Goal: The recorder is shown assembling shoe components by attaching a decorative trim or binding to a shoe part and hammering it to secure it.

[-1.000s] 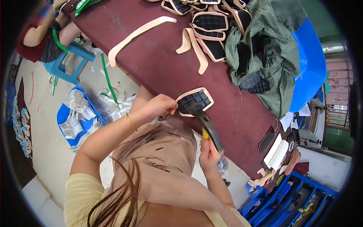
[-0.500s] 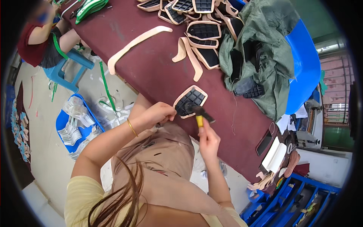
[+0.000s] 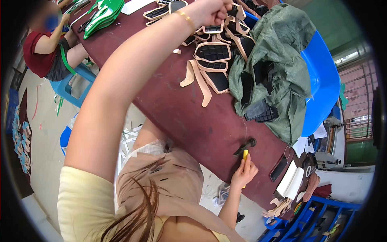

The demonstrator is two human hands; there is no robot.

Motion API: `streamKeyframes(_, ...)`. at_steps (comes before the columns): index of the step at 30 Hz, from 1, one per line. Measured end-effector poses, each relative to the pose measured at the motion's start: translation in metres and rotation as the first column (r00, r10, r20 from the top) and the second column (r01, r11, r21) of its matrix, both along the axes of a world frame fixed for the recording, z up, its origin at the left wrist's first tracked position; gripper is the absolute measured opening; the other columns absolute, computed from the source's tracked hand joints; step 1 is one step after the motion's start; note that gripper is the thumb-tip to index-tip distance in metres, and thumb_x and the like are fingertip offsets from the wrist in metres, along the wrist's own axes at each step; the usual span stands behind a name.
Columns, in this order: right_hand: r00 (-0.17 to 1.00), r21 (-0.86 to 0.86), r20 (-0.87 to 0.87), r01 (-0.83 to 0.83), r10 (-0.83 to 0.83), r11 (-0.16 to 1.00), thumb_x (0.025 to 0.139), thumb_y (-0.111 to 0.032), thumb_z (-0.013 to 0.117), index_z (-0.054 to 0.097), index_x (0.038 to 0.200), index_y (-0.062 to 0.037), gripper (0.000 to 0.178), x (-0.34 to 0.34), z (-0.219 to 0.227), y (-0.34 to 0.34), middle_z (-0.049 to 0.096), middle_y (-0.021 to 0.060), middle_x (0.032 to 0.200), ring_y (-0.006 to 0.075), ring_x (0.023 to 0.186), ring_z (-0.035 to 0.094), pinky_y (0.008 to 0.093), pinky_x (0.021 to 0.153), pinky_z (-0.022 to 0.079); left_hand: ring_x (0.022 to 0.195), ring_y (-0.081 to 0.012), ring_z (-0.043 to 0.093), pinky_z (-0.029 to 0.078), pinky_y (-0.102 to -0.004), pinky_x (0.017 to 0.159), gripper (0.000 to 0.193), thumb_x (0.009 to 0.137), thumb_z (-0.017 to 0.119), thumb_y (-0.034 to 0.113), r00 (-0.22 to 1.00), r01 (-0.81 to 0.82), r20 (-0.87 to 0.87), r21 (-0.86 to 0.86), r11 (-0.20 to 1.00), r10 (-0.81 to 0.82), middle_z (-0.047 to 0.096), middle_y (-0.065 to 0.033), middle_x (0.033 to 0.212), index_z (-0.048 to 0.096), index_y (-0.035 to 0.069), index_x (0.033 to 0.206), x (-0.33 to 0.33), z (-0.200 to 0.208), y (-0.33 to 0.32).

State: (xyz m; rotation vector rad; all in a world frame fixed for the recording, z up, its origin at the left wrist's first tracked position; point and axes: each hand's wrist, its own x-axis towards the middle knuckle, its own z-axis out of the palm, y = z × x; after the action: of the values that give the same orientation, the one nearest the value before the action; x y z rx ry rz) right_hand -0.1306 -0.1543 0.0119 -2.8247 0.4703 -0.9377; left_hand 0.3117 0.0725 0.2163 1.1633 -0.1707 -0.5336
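Note:
My left arm reaches across to the far edge of the table. My left hand (image 3: 213, 13) has its fingers curled, over a pile of black gridded pads with tan rims (image 3: 213, 52). Whatever those fingers hold is hidden. At the near right, my right hand (image 3: 244, 172) grips the yellow handle of a hammer (image 3: 246, 152), whose dark head is low over the maroon table (image 3: 173, 107). Two bent tan strips (image 3: 197, 80) lie beside the pile's near edge.
Right of the pile, a green woven sack (image 3: 278, 60) slumps against a blue plastic bin (image 3: 324, 76). A phone (image 3: 278, 168) lies near the right edge. Green cut pieces (image 3: 104, 18) sit far left, by a seated person (image 3: 46, 48) on a blue stool (image 3: 76, 89).
My left hand has left the gridded pad at the near edge and swung up to the far pile. That pad is gone from there. The hammer has moved right and nearer in my right hand.

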Motion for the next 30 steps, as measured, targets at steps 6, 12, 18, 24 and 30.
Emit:
streamKeyframes(6,0.987,-0.101,-0.064,0.141,-0.148,0.985,0.081,-0.008,0.064,0.064,0.112,-0.0120,0.031,-0.001,-0.003,-0.006,0.054,0.0076,0.093,0.0260,0.081,0.048,0.0372,0.071,0.040,0.089,-0.0393,0.063,0.051,-0.0454,0.076,0.041,0.087,0.049,0.036,0.689,-0.567,0.665,0.742,0.359,-0.287,0.065,-0.0231,0.089,0.066,-0.001,0.087,-0.054,-0.073,-0.010)
streamKeyframes(12,0.991,-0.064,-0.076,0.102,-0.106,0.993,0.082,-0.010,0.063,0.063,0.109,-0.0114,0.028,0.005,-0.002,-0.004,0.053,0.0086,0.094,0.0270,0.082,0.050,0.0382,0.070,0.042,0.098,-0.0382,0.056,0.047,-0.0447,0.084,0.024,0.079,0.054,0.020,0.783,-0.579,0.618,0.766,0.281,-0.070,0.061,-0.0203,0.099,0.065,0.002,0.091,-0.063,-0.203,0.023)
streamKeyframes(18,0.991,-0.037,-0.075,0.110,-0.113,0.993,0.082,-0.009,0.062,0.064,0.108,-0.0114,0.026,0.006,0.002,0.003,0.053,0.0083,0.094,0.0268,0.083,0.050,0.0384,0.068,0.042,0.097,-0.0355,0.056,0.045,-0.0457,0.083,0.017,0.074,0.059,0.015,0.731,-0.672,0.668,0.669,0.318,0.140,0.061,-0.0171,0.094,0.063,0.002,0.083,-0.075,-0.211,0.029)
streamKeyframes(24,0.985,0.112,0.156,-0.092,0.074,0.989,0.081,-0.005,0.063,0.067,0.102,-0.0083,0.022,0.008,0.007,0.042,0.056,0.0097,0.093,0.0251,0.084,0.051,0.0367,0.070,0.042,0.044,-0.0148,0.053,0.042,-0.0276,0.040,0.012,0.082,0.054,0.014,0.995,-0.102,0.043,0.383,0.918,0.092,0.055,-0.0056,0.060,0.048,0.004,0.078,-0.179,-0.159,0.050)
streamKeyframes(30,0.945,0.818,0.151,0.044,0.289,-0.573,0.098,-0.041,0.040,0.046,0.126,0.0006,0.051,0.063,0.019,0.160,0.062,0.0071,0.096,0.0159,0.089,0.058,0.0302,0.081,0.045,0.049,-0.0075,0.052,0.043,-0.0227,0.040,0.023,0.095,0.049,0.028,0.915,0.292,-0.339,0.179,0.939,-0.220,0.052,-0.0006,0.066,0.049,0.006,0.089,-0.331,-0.148,0.068)
